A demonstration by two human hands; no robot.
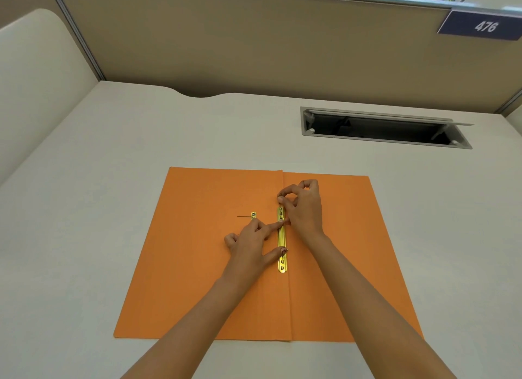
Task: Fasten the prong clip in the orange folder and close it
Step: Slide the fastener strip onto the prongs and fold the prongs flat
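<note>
The orange folder (197,265) lies open and flat on the desk. A gold metal prong clip bar (281,237) runs along its centre fold. My left hand (251,246) rests on the left flap, with its forefinger and thumb pressing on the bar. My right hand (303,206) comes from the right, its fingertips pinching at the bar's far end. A small gold slider piece with a thin prong (253,214) lies on the left flap, just beyond my left hand.
The folder sits on a pale desk (113,152). An open grey cable tray slot (384,130) is set into the desk at the back right. Beige partition walls (254,39) stand behind, with a sign reading 476 (484,25).
</note>
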